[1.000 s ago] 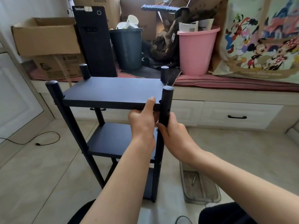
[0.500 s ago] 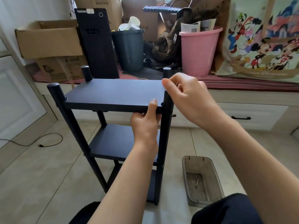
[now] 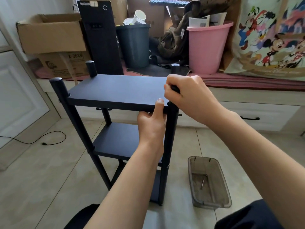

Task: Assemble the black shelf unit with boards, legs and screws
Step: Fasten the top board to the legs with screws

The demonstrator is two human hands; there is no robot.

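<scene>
A black shelf unit (image 3: 115, 96) with three boards is stood upright on the tiled floor (image 3: 41, 179), before a low bench.

The top of the near right leg (image 3: 170, 146) is enclosed by the curled fingers of the right hand (image 3: 186, 96); the top board's (image 3: 118, 90) front edge is pinched by the left hand (image 3: 151, 124), thumb uppermost. A clear tray (image 3: 226, 192) is set near the right, and open floor is left on the unit's left.

We are seeing the right hand (image 3: 184, 95) covering the near-right leg (image 3: 170, 138) top; the bottom board (image 3: 155, 187) is hiding behind the left forearm.
</scene>
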